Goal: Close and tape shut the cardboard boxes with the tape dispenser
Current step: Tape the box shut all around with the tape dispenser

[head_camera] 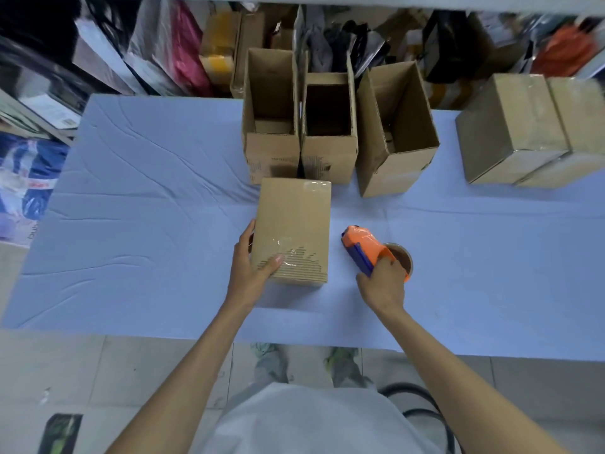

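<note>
- Lying closed on the bench (147, 208), near the middle towards the front edge: the cardboard box (294, 217), its long side running away from the person.
- Shining across the near end of the box top, a patch of clear tape (289, 252); more glinting at the far right corner.
- Gripping the near left corner of that box with the left hand (250, 270): thumb lying on the top over the tape, fingers (249, 231) reaching along the left wall.
- Holding the tape dispenser (361, 247) in the right hand (383, 283), fingers (391, 262) curling round the near end of its orange body, nose pointing away and leftward.
- Sitting just right of the closed box and apart from it; touching the bench or hovering over it, cannot tell.
- Peeking out beyond the right hand, the brown tape roll (402, 257).
- Standing in a row just behind the closed box with flaps upright: left open box (271, 155), middle open box (329, 158), right open box (389, 172).
- Sitting well to the right at the far edge, touching side by side: one sealed box (510, 126) and another sealed box (579, 113).
- Covering the bench, a wrinkled pale blue cloth (458, 257).
- Crowding the space behind, bags and parcels (163, 44), blurred.
- Showing below the front edge: tiled floor (65, 371), shoes (268, 352), white shirt (311, 421).
</note>
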